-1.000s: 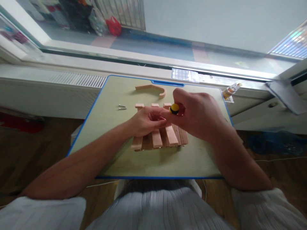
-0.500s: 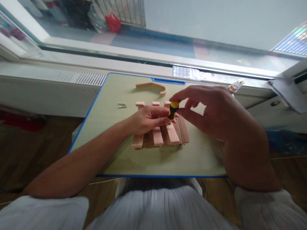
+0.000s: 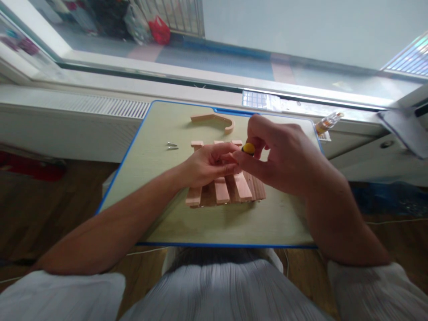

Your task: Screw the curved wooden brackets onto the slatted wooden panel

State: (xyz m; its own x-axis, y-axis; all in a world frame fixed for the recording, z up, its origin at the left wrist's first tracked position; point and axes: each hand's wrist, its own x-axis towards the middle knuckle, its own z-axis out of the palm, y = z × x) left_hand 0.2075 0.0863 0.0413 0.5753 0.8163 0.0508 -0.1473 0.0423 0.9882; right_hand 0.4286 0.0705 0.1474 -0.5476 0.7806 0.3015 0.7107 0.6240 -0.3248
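My right hand [image 3: 281, 154] is closed around the handle of a stubby screwdriver [image 3: 248, 148], whose yellow end cap shows between thumb and fingers. Beside it, my left hand [image 3: 205, 166] has thumb and fingers pinched together at the lower end of the screwdriver; what they grip is hidden. Both hands are over a small wooden slatted piece [image 3: 221, 191], pale slats lying across darker boards. Its middle is covered by my left hand. Left of it lie two screws [image 3: 172, 146]. A curved wooden hook [image 3: 210, 117] rests behind it.
The pale green table [image 3: 160, 196] has a blue edge. A white radiator [image 3: 100, 107] and window sill run behind it. At the back right is a clear container with orange contents [image 3: 327, 124]. Beyond the glass sits a red bag [image 3: 159, 30].
My right hand has closed round the screwdriver's handle, which showed more fully before. Its fingers now meet my left fingertips. The slatted piece, screws and hook keep their places on the table.
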